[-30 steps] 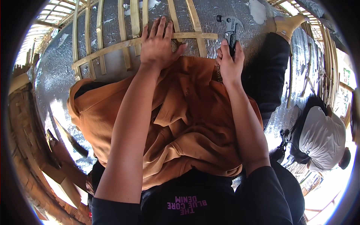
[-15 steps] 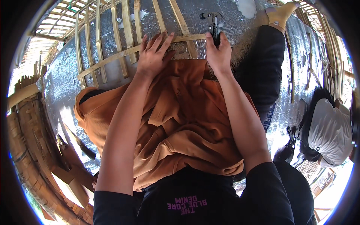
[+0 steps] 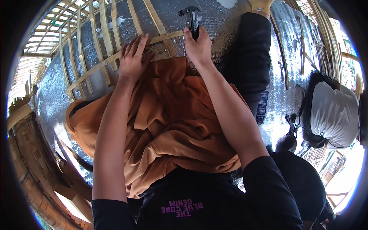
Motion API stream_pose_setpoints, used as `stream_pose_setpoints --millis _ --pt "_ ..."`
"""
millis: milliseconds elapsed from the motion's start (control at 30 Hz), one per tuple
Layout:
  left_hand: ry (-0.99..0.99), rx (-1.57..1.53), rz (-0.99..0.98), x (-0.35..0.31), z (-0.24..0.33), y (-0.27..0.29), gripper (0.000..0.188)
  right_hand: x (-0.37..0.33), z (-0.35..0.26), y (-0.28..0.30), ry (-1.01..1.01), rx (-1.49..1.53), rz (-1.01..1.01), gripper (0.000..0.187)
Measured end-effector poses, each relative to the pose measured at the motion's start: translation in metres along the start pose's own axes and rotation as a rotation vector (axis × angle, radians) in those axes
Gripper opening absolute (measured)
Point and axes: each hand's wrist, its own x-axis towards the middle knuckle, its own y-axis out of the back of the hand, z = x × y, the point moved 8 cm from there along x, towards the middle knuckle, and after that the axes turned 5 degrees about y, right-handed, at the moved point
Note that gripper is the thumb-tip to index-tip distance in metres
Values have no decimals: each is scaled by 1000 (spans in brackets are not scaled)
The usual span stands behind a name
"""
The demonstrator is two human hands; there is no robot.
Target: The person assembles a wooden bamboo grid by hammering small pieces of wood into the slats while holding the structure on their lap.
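On the far left, a frame of thin bamboo strips is lying on the shiny grey floor. The left hand is resting flat on a long strip of that frame, with its fingers spread wide and holding nothing. An orange cloth is covering the lap near the person. To the right, the right hand is squeezing a black tool that is pointing far away. On the far right, a white bag is sitting.
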Motion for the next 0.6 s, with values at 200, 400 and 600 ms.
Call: stream_pose_setpoints --millis 200,400,600 --pt "-19 18 -17 0 -2 -2 62 3 10 -5 -38 19 -25 29" --pt "22 48 -44 -1 -6 -1 62 0 3 -5 -65 -21 -52 29" --pt "144 16 -31 0 -12 -1 73 2 18 -7 -114 60 -60 31"
